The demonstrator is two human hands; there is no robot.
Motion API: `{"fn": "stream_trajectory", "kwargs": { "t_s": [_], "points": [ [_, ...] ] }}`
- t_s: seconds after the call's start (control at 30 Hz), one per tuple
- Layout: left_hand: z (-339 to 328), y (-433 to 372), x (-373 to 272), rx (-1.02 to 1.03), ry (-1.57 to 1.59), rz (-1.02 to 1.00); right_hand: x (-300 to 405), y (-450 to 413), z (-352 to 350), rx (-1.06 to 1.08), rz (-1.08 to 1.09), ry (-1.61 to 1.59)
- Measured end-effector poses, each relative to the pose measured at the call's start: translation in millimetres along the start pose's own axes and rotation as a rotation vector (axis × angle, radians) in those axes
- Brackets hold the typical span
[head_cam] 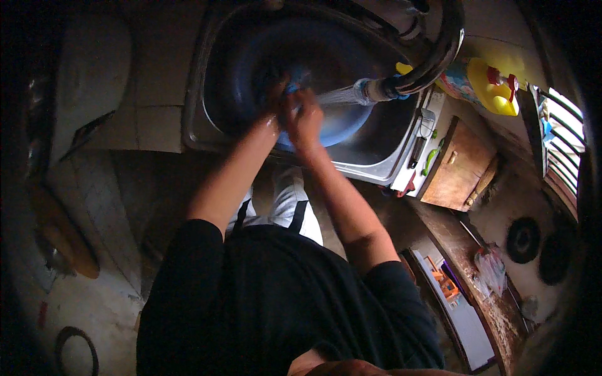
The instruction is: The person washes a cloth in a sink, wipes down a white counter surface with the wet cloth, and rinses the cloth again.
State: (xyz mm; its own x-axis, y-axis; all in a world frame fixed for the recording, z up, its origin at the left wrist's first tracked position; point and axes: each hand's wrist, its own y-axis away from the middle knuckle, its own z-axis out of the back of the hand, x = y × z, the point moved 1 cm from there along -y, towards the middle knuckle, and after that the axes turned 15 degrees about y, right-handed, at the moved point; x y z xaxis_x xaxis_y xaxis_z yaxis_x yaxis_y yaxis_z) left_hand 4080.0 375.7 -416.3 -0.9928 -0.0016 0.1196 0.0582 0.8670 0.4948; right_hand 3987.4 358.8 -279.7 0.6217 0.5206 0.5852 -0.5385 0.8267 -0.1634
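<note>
A large blue basin [336, 134] sits in the metal sink [383, 160]. Water sprays sideways from the nozzle of a curved faucet [376, 90] towards my hands. My right hand [303, 115] is over the basin, its fingers curled around something small and blue that is mostly hidden. Close against it, my left hand [277, 96] lies in deep shadow, wet at the wrist; what its fingers do is too dark to tell.
Right of the sink are a knife [416, 151], green chili peppers [430, 160], a wooden cutting board [458, 164] and a yellow detergent bottle [479, 87]. A plastic bag [490, 272] lies on a brown ledge farther right.
</note>
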Motion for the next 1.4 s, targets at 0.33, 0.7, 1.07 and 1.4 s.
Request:
{"fn": "stream_trajectory", "kwargs": {
  "t_s": [0.33, 0.7, 1.07, 1.4],
  "points": [
    [-74, 25, 74, -0.298, -1.114, -0.14, -282, -8, -61, 0.261, -0.701, -0.779],
    [-61, 17, 25, -0.455, 0.171, -0.307, -64, -8, -33, 0.334, 0.142, 0.025],
    [-108, 27, 38, -0.486, -0.006, -0.386, -44, -55, -8, 0.272, -0.229, 0.138],
    [-136, 67, 8, -0.481, -0.049, -0.23, 18, -14, -4, 0.12, 0.07, 0.055]
  ]
}}
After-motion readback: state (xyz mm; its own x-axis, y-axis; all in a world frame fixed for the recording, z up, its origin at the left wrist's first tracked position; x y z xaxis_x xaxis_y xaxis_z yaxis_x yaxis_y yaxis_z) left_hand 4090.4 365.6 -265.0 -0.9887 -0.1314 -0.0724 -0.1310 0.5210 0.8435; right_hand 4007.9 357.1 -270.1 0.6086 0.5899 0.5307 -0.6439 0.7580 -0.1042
